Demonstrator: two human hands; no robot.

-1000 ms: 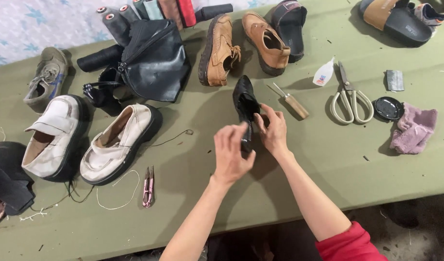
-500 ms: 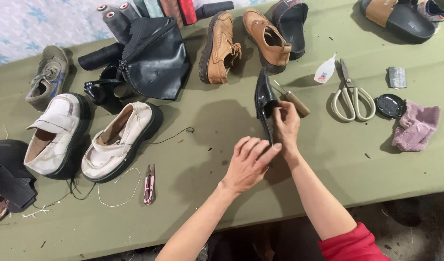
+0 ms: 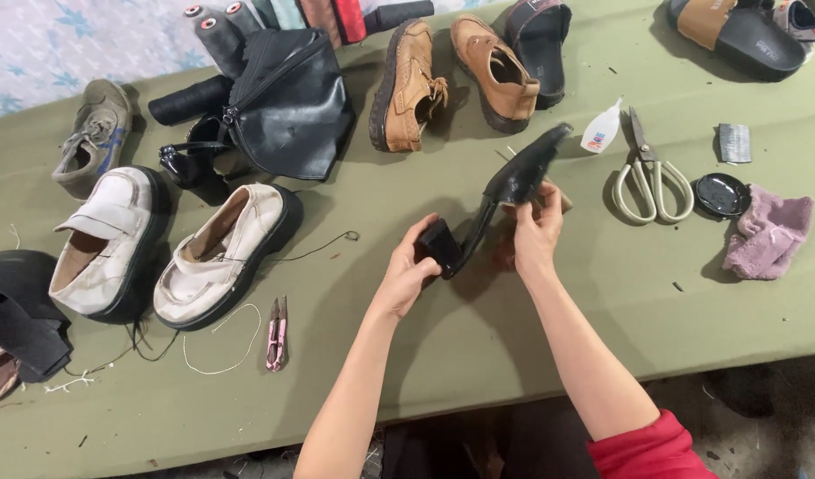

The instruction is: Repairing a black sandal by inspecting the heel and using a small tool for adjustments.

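Head view: I look down on a green table (image 3: 478, 355) crowded with shoes and tools.
Thing in hand: black heeled shoe (image 3: 501, 191), held above the table at centre, tilted, toe up toward far right, block heel down toward near left.
Left hand (image 3: 407, 275): fingers curled round the block heel, thumb on the near side, closed on it.
Right hand (image 3: 536, 231): wrapped under the sole at mid-shoe, fingers pressed to the underside; it partly covers a tan object on the table that I cannot make out.
Arm pose: both forearms come in from the near edge and angle toward centre; a red sleeve (image 3: 656, 448) shows on the right arm.
Progress: my read is that the shoe is only being turned and looked over. No glue, thread or tool on it that I can see, so any repair looks still to come.
Right of shoe: small glue bottle (image 3: 601, 133), scissors (image 3: 649, 173), round black lid (image 3: 722, 193), pink cloth (image 3: 771, 232).
Left: pair of white chunky shoes (image 3: 159, 248), pink thread snips (image 3: 276, 333), loose thread.
Far: brown lace-up pair (image 3: 452, 75), black leather bag (image 3: 288, 106), thread spools.
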